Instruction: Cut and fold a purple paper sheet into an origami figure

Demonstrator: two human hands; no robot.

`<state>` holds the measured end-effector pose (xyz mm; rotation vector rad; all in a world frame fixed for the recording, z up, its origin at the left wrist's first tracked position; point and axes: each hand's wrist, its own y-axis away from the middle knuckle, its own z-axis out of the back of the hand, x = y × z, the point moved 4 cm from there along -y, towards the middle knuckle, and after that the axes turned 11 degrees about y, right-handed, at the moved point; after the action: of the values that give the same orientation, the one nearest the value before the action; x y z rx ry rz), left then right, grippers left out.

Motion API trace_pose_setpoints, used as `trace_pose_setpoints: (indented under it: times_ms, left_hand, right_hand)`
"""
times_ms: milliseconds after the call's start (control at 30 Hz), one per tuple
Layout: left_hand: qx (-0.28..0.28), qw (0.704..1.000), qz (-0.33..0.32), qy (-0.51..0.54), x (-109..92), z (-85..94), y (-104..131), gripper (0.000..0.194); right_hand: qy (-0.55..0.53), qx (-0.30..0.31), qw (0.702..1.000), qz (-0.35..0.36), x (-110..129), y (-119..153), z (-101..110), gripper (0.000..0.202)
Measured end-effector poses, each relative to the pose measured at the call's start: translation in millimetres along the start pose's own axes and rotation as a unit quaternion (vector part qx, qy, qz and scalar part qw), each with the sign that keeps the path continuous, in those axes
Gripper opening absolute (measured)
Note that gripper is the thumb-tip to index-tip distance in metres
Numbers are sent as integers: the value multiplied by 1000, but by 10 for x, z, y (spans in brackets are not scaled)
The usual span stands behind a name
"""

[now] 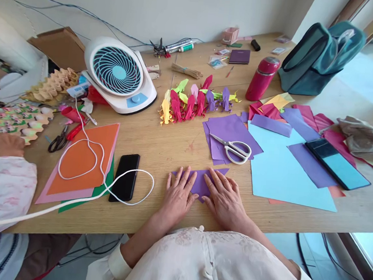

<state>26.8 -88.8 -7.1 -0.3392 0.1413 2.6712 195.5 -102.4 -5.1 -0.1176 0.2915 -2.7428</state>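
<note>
A piece of purple paper, folded into a triangle with its point toward me, lies flat on the table near the front edge. My left hand rests on its left part, fingers stretched out. On its right part lies my right hand, fingers also straight and flat. Both thumbs come close together over the lower part of the paper. Just beyond my hands, white-handled scissors lie on a stack of purple paper sheets. Parts of the triangle are hidden under my palms.
Left are a black phone, a white cable, orange paper and a white fan. Folded paper flowers, a red bottle and a teal bag stand beyond. Blue paper lies right. Another person's hand is far left.
</note>
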Motion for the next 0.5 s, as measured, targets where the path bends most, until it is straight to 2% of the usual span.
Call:
trace_pose_setpoints:
  times_ms: [133,267,500]
  left_hand:
    - [-18,1000,21,-6,24,9,9,65]
    - [-7,1000,26,-7,3,18,4,66]
    - [2,1000,19,14,18,74,3,63]
  right_hand:
    - [-1,-1,1000,-17,7,16,-31,56]
    - [-2,11,1000,-20,12,9,-51,58]
    - [-28,22,999,-2,-26,-4,27,51]
